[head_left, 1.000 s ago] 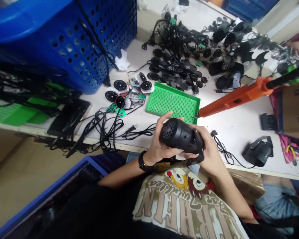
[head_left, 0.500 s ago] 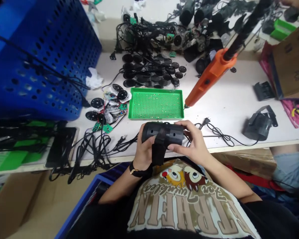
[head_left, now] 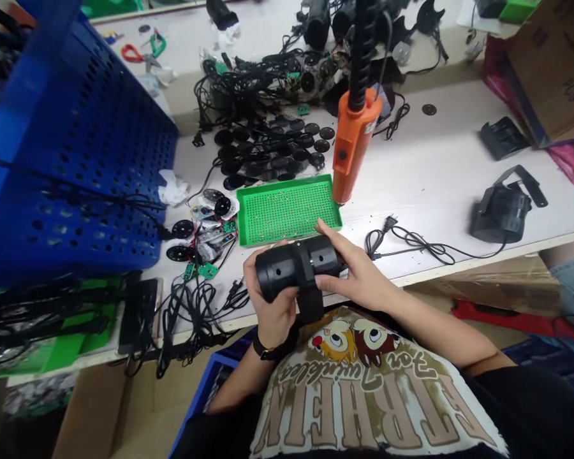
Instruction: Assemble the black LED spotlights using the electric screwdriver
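Both hands hold a black cylindrical lamp housing (head_left: 282,269) with a strap-like bracket (head_left: 310,303), just over the table's front edge. My left hand (head_left: 272,309), wearing a dark watch, wraps round its left end, with the thumb on the near side. Around the right end curls my right hand (head_left: 358,271), thumb near the bracket and fingers on the far side. Small holes show in the housing's side. Just beyond it lies a green perforated tray (head_left: 242,220) with tiny screws scattered in it. An orange electric screwdriver (head_left: 351,150) hangs at the tray's right end.
To the left stands a blue perforated basket (head_left: 124,146). Circuit boards (head_left: 205,271) and tangled cords (head_left: 191,312) lie near it. Black discs (head_left: 268,153) are spread behind the tray. At right sit another black lamp (head_left: 502,213) with a cord, and a cardboard box (head_left: 550,83).
The view has shifted. The housing now tilts, its right end higher, and my right hand has closed further round it. The orange screwdriver hangs more upright.
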Motion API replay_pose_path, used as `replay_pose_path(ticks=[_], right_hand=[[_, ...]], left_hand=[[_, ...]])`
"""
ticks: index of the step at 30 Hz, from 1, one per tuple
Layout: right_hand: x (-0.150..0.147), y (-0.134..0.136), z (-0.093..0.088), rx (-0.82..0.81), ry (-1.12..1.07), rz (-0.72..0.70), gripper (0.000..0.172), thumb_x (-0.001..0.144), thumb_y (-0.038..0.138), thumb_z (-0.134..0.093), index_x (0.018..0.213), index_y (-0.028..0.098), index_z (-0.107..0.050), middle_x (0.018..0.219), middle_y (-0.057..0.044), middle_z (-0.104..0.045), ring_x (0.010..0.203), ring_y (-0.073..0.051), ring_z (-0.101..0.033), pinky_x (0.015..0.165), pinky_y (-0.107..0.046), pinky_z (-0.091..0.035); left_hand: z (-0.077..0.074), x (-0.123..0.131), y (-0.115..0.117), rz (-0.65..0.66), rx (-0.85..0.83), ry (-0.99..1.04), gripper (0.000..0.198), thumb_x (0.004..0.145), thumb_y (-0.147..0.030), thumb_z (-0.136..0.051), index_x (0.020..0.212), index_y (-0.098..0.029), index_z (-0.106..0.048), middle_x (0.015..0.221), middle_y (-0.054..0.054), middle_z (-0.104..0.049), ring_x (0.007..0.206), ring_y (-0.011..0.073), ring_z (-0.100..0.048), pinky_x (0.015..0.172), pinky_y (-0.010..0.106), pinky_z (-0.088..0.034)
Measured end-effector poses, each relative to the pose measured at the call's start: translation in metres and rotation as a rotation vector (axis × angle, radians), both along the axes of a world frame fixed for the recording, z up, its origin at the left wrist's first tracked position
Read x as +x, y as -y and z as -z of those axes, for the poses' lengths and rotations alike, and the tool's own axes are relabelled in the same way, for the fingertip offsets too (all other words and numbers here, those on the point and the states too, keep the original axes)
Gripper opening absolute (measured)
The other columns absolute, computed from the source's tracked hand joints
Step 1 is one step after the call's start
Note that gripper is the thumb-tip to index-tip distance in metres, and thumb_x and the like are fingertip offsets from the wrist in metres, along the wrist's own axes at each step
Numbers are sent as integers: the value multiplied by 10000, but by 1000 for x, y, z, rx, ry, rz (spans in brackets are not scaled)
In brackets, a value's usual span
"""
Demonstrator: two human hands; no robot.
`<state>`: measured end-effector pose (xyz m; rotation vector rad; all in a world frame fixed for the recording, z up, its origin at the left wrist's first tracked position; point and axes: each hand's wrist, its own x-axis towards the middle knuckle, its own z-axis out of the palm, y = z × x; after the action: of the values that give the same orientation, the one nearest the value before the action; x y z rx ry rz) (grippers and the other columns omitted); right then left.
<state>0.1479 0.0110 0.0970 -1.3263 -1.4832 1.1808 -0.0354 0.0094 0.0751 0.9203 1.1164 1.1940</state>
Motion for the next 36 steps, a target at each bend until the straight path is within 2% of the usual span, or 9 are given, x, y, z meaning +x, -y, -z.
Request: replay_pose_path(ticks=[2, 4, 10, 16, 20, 23, 26, 32, 36], right_hand=[[2, 2, -2, 12, -15, -20, 903, 830, 578, -786, 1613, 336, -405, 1619, -103, -521, 1495, -334, -510, 1219, -595, -435], [3, 4, -4, 34, -35, -20, 835, 860, 520, -771, 1600, 343, -426, 1562, -97, -581, 1446, -319, -560, 1211, -581, -443], [-3, 5, -7, 4, -224, 29, 692, 818, 537, -805, 1440, 311, -601, 1374, -74, -691, 1296, -286, -650, 1157, -502, -502], [1, 5, -2, -41, -374, 42, 632, 793, 591, -817, 1343, 317, -674, 1325, -52, -709, 1256, -296, -656, 1143, -496, -487], [5, 3, -1, -83, -477, -22, 512, 900, 593, -690, 1334, 322, -680, 1357, -34, -704, 1277, -278, -632, 1126, -446, -467], [0, 0, -1, -80, -380, 140, 430, 991, 626, -527, 1140, 272, -720, 1149, -38, -741, 1085, -233, -667, 991, -395, -492], [-6, -4, 0, -22, -250, 239, 418, 1011, 605, -513, 980, 232, -700, 952, -27, -710, 929, -201, -654, 868, -354, -483], [-10, -6, 5, 80, -232, 277, 369, 1036, 532, -510, 997, 221, -704, 968, -31, -723, 935, -191, -669, 878, -350, -486], [-8, -4, 4, 88, -257, 221, 281, 1019, 483, -575, 1062, 236, -703, 1042, -36, -736, 1013, -203, -686, 938, -370, -500]], left_hand=[[-4, 5, 3, -95, 208, -44, 756, 625, -561, -956, 1246, -348, -581, 1312, 38, -678, 1349, 315, -599, 1215, 493, -411], [-5, 8, 6, -105, 331, -85, 766, 620, -562, -961, 1242, -357, -564, 1320, 36, -662, 1321, 310, -615, 1212, 521, -417], [-9, 10, 11, -104, 450, -152, 760, 655, -571, -935, 1253, -364, -512, 1289, 37, -632, 1272, 311, -637, 1184, 580, -451], [-8, 12, 10, -79, 522, -123, 710, 733, -458, -920, 1313, -334, -531, 1330, 45, -612, 1255, 293, -662, 1162, 544, -496], [1, 14, 6, -65, 671, -111, 763, 733, -452, -916, 1359, -310, -503, 1322, 59, -627, 1220, 294, -691, 1089, 522, -566], [4, 16, 4, -6, 697, -104, 788, 741, -382, -919, 1387, -298, -475, 1346, 80, -615, 1253, 306, -681, 1109, 531, -554], [1, 15, 5, 29, 711, -135, 805, 720, -312, -922, 1381, -277, -463, 1343, 102, -621, 1290, 324, -657, 1128, 551, -527], [-4, 9, 5, 19, 617, -313, 717, 726, -372, -885, 1338, -235, -536, 1291, 108, -648, 1202, 301, -677, 1070, 521, -550], [-4, 9, 2, -36, 719, -333, 670, 736, -402, -850, 1322, -245, -565, 1248, 96, -680, 1150, 295, -703, 1018, 504, -580]])
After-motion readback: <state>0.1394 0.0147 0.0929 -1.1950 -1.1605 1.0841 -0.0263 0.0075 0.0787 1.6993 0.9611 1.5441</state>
